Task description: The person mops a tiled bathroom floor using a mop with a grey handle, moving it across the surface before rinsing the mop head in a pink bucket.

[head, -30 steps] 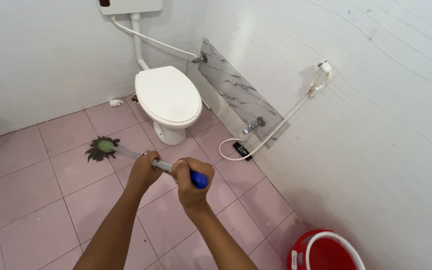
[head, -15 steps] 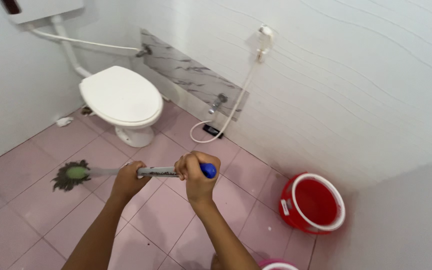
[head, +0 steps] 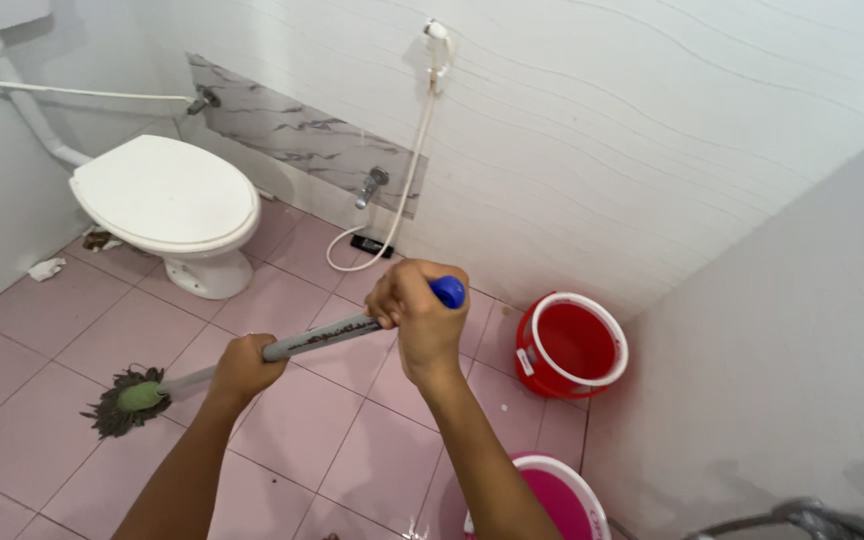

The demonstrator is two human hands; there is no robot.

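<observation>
A person mops a pink-tiled bathroom floor [head: 332,450], both hands closed around a grey-handled mop [head: 317,338] that slants from the centre of the frame down to the lower left. The dark, stringy mop head [head: 120,402] lies flat on the tiles at lower left, well short of the white toilet [head: 167,205] with its lid down at upper left. How much of the floor is already cleaned cannot be told: the tiles look evenly matt with no clear wet track, and a scrap of white litter [head: 47,268] and some dark debris sit on the tiles beside the toilet base, so by this view the work there looks unfinished. The left hand [head: 242,368] is wrapped tight low on the shaft, arm reaching up from the bottom edge; the right hand [head: 420,322] is fisted over the top of the handle just below its blue end cap [head: 448,291], wrist bent, forearm rising from bottom centre. A red bucket [head: 570,345] with a white rim stands against the wall at right of centre, and a pink bucket [head: 552,500] shows at the bottom edge, just beside the right forearm. A hand-spray hose [head: 402,190] hangs on the white wall at top centre, near a tap [head: 370,185]
</observation>
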